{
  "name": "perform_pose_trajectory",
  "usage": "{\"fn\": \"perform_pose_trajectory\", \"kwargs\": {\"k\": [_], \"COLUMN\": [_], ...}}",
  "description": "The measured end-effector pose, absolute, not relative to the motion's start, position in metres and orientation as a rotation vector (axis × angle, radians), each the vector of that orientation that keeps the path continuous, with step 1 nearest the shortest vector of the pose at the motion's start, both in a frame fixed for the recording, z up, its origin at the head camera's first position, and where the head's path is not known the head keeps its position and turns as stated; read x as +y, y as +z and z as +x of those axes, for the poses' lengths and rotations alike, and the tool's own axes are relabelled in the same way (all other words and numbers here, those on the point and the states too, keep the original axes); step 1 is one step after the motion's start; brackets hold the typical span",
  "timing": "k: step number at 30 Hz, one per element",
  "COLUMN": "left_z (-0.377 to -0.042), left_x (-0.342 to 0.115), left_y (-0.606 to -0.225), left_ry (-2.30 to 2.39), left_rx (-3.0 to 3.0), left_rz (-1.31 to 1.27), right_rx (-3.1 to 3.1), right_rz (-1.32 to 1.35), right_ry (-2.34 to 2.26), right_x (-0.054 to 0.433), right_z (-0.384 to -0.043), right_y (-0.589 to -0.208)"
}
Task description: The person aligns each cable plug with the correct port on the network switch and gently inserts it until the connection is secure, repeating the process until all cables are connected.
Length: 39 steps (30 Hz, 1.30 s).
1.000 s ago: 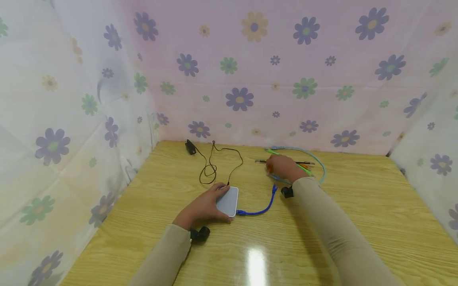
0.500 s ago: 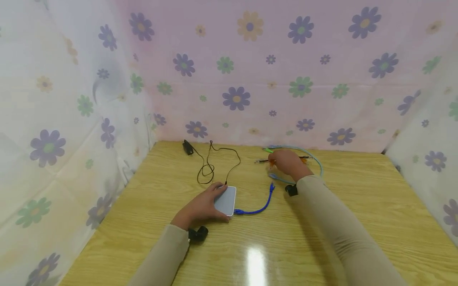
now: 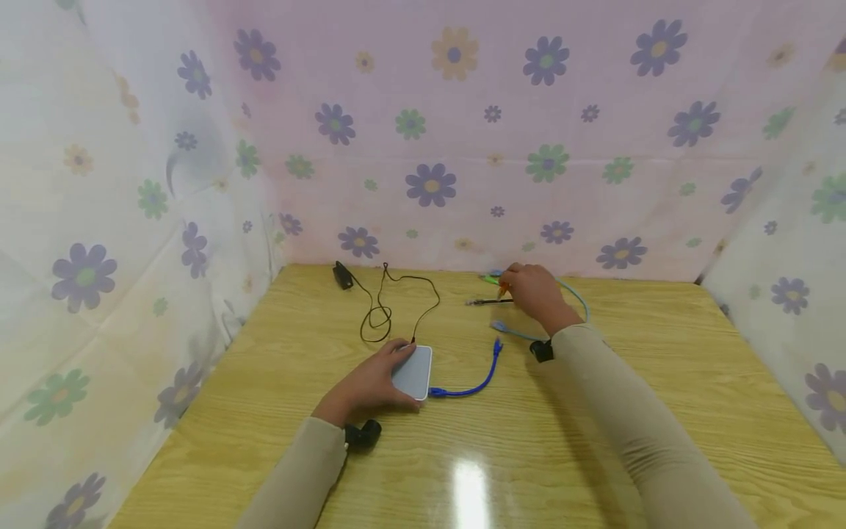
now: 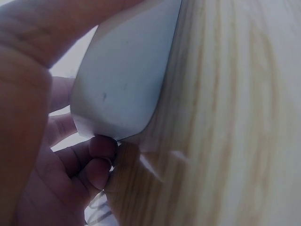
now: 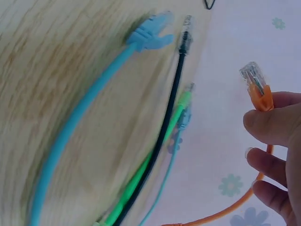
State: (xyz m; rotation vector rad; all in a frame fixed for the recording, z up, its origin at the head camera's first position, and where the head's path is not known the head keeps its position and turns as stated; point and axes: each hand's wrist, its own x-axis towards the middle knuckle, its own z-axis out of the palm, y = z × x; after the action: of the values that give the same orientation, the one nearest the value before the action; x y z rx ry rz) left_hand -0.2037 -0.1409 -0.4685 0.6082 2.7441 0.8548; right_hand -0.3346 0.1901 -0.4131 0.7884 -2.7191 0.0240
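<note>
My left hand grips the near and far edges of a flat white-and-grey box, thumb on the near side; its pale casing fills part of the left wrist view. A short blue network cable runs from the box's right side. At the back right, my right hand pinches an orange network cable just behind its clear plug, raised above the others. Beside it in the right wrist view lie a black network cable, a green one and a light blue one with both ends showing.
A black power adapter lies at the back left of the wooden table. Its thin looped cord leads to the box's far edge. A flowered cloth stands right behind the table, with more cloth at both sides.
My right hand has lifted the orange cable's plug end up and away from the other cables. My left hand keeps its grip on the box. The head view has shifted slightly.
</note>
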Motion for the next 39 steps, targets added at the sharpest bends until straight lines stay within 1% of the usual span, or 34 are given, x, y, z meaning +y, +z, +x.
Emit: {"fn": "perform_pose_trajectory", "kwargs": {"k": [7,20,27,39], "left_z": [-0.202,-0.206,-0.205,-0.207], "left_x": [-0.14,-0.143,-0.14,-0.141], "left_y": [-0.466,-0.467,-0.469,-0.472], "left_ry": [0.868,0.863,0.885,0.883], "left_rx": [2.736,2.743,2.733,2.732], "left_rz": [0.607,0.568,0.573,0.576], "right_rx": [-2.684,-2.861,-2.93,-3.015], "right_rz": [0.806,0.795,0.777,0.907], "right_ry": [-0.014,0.018,0.035,0.139], "right_x": [0.193,0.193,0.193,0.186], "right_z": [-0.328,-0.307,-0.293,-0.279], "right_y": [-0.399,-0.384,-0.386,-0.403]}}
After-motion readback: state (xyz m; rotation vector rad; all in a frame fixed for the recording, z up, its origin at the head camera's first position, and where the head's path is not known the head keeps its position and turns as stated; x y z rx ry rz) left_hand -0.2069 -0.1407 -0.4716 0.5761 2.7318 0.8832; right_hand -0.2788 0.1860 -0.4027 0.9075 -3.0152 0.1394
